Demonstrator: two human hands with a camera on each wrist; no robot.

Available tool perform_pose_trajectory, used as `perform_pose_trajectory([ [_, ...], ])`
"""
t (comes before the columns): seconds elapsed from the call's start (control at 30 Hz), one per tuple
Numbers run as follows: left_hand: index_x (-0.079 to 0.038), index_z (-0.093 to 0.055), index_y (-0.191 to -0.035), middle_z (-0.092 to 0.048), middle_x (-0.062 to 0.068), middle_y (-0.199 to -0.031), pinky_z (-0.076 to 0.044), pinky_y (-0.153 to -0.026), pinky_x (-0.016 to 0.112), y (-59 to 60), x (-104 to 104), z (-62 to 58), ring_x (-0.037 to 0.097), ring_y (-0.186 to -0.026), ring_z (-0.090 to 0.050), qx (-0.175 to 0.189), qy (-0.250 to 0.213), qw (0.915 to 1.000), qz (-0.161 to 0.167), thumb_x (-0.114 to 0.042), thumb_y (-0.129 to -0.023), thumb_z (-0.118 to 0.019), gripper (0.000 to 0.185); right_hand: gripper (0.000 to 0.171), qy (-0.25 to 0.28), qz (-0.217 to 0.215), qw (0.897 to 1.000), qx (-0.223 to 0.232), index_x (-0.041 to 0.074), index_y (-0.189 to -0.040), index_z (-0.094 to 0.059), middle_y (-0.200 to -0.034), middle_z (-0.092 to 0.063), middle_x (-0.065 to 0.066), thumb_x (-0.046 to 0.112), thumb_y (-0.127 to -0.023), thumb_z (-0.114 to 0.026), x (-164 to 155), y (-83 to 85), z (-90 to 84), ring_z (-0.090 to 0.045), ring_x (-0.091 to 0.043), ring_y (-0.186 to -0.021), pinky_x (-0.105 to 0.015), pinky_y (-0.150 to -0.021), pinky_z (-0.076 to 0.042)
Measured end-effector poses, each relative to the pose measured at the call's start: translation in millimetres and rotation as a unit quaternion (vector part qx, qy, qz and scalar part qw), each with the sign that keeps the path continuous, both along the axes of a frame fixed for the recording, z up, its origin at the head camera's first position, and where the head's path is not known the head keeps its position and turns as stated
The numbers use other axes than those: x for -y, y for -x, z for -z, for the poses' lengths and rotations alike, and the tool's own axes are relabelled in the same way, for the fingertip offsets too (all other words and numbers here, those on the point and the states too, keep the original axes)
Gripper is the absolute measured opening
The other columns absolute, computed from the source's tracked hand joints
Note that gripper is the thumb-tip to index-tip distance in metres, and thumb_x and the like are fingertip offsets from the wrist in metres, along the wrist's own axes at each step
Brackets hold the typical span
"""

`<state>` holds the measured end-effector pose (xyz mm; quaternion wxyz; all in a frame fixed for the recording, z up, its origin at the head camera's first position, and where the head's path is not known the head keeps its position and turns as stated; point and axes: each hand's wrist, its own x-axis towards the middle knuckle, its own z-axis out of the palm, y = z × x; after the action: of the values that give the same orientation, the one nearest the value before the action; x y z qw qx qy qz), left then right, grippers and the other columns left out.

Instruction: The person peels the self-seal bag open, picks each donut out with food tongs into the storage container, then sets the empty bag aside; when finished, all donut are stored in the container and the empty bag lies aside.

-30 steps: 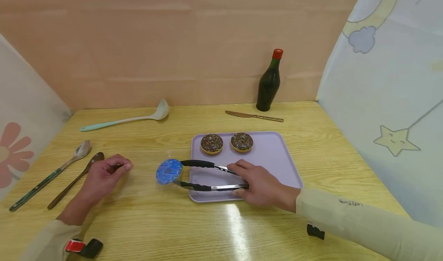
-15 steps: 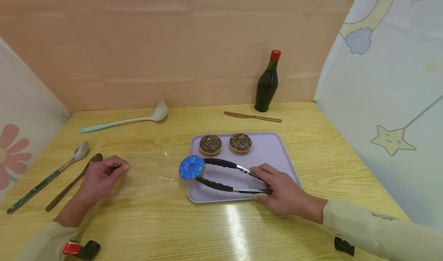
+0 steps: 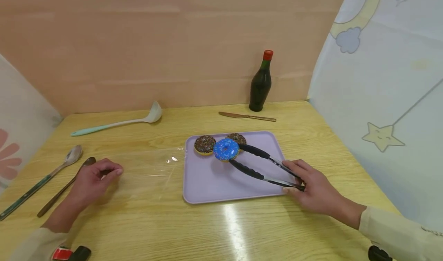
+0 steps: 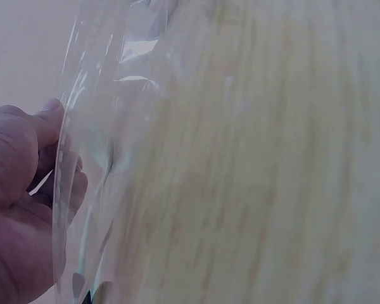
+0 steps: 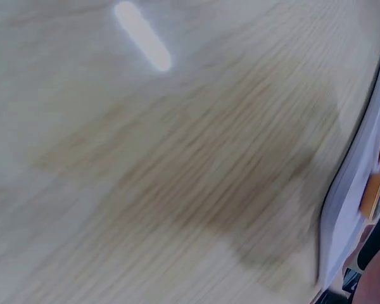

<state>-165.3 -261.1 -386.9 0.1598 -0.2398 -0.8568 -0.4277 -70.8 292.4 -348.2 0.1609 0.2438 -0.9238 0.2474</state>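
Observation:
My right hand [image 3: 315, 188] grips black-and-silver tongs [image 3: 246, 169] near their hinged end. Between the tong tips is a blue-iced donut [image 3: 223, 153] with sprinkles, held over the lilac tray [image 3: 211, 188]. Two chocolate donuts [image 3: 205, 144] lie at the tray's back, the right one partly covered by the blue donut in the head view. My left hand [image 3: 91, 182] pinches the edge of a clear plastic bag [image 3: 145, 176], which stretches towards the tray's left side. In the left wrist view the bag's edge [image 4: 62, 158] passes between thumb and fingers.
A spoon with a green handle [image 3: 41, 188] and a dark spoon [image 3: 57, 199] lie at the left. Behind are a ladle [image 3: 128, 121], a copper-coloured knife [image 3: 246, 116] and a dark bottle with a red cap [image 3: 260, 86], near the back wall.
The tongs have drawn the blue donut rightward, from behind the clear plastic to over the tray. My right hand has moved right with them. The left hand keeps its pinch on the bag.

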Motion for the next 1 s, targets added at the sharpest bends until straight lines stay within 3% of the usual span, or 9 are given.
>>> perform_pose_trajectory([
  [0.27,0.001,-0.069,-0.087,-0.063,0.003,-0.079,-0.041,-0.064,0.013,-3.8,0.9,-0.9,0.002,-0.072,-0.055,0.001,0.009,1.0000,-0.001,0.002,-0.089,-0.064,0.006,0.063,-0.032,0.058,0.997,-0.026,-0.001,-0.122,-0.056,-0.088,-0.046,0.006,0.003,-0.066,-0.084,-36.6,-8.6,-2.7,-0.038,-0.001,-0.063,-0.021,-0.053,-0.033],
  [0.43,0.001,-0.069,-0.088,-0.062,0.004,-0.080,-0.041,-0.064,0.013,-1.5,1.8,1.3,0.003,-0.072,-0.055,0.005,0.005,1.0000,0.007,0.000,-0.090,-0.063,0.006,0.062,-0.048,0.096,0.994,-0.032,-0.004,-0.120,-0.056,-0.088,-0.048,0.000,0.004,-0.065,-0.084,-55.5,-11.5,2.0,-0.038,-0.002,-0.063,-0.024,-0.053,-0.032],
  [0.73,0.000,-0.069,-0.088,-0.063,0.004,-0.081,-0.041,-0.064,0.013,-1.1,3.2,3.0,0.003,-0.073,-0.054,0.009,0.005,0.9999,0.005,-0.001,-0.090,-0.064,0.006,0.062,-0.084,0.137,0.987,0.010,-0.006,-0.122,-0.055,-0.096,-0.052,-0.006,0.013,-0.070,-0.083,-65.5,-8.2,9.7,-0.038,-0.005,-0.061,-0.028,-0.055,-0.033],
  [1.0,-0.001,-0.069,-0.086,-0.061,-0.001,-0.079,-0.040,-0.067,0.011,1.6,4.0,3.0,0.003,-0.071,-0.053,-0.017,0.014,0.9997,0.010,0.006,-0.086,-0.065,0.008,0.062,-0.085,0.146,0.985,0.028,-0.006,-0.122,-0.053,-0.097,-0.050,-0.007,0.015,-0.072,-0.082,-62.6,-5.8,8.2,-0.038,-0.006,-0.062,-0.028,-0.055,-0.033],
])
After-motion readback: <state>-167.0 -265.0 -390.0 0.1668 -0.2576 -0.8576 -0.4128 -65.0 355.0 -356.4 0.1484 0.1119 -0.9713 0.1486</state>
